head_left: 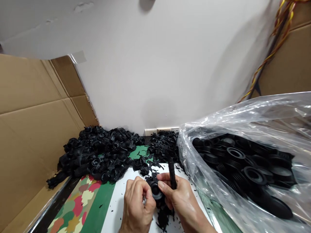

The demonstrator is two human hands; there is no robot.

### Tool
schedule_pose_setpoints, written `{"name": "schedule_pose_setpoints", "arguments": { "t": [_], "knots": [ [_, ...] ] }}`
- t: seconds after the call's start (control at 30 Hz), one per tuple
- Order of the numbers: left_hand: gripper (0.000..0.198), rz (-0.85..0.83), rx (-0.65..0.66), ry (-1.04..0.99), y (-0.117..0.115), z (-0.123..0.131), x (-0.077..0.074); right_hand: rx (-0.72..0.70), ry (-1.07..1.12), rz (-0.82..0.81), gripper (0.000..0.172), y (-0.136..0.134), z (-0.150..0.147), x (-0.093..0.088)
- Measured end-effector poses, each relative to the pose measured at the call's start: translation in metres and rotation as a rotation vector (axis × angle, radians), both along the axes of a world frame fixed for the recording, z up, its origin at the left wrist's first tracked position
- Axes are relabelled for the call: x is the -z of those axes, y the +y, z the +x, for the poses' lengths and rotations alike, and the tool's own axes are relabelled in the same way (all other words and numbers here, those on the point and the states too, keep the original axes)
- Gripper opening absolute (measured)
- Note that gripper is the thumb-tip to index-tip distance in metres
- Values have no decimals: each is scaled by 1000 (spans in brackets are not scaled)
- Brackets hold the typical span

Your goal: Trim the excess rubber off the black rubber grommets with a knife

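Observation:
Both my hands meet low in the middle of the view over a white sheet. My left hand is closed around a black ribbed rubber part, and a bit of metal shows between its fingers. My right hand pinches the same part with its thumb and holds a black stick-like tool pointing up. Black rubber trimmings lie under the hands.
A heap of black ribbed rubber parts lies at the back left, with loose scraps beside it. A clear plastic bag holding more black parts fills the right. Cardboard stands at the left; a white wall behind.

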State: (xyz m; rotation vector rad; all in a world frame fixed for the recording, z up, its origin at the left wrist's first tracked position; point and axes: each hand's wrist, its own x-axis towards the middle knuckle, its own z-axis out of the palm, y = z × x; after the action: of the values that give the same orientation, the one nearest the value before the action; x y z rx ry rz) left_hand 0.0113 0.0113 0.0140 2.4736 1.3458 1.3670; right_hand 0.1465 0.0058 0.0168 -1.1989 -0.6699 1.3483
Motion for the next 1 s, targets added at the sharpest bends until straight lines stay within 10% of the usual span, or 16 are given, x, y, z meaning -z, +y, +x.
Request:
{"name": "schedule_pose_setpoints", "arguments": {
  "t": [0.3, 0.4, 0.5, 0.73, 1.0],
  "knots": [
    [41, -682, -1, -738, 12, -10, -6, -39, 149, -40, 28, -1, -2, -2],
    [7, -789, 36, -888, 13, -10, -9, -33, 163, -48, 28, -1, -3, -2],
    [39, -889, 156, -995, 11, -10, -11, -27, 157, -46, 29, -1, -3, -2],
    [46, -1004, 428, -886, 5, -10, -12, -31, 156, -30, 30, 0, -4, -3],
    [32, -871, 418, -757, 9, -12, -13, -21, -33, 88, 28, 8, -3, 8]
  ]
}}
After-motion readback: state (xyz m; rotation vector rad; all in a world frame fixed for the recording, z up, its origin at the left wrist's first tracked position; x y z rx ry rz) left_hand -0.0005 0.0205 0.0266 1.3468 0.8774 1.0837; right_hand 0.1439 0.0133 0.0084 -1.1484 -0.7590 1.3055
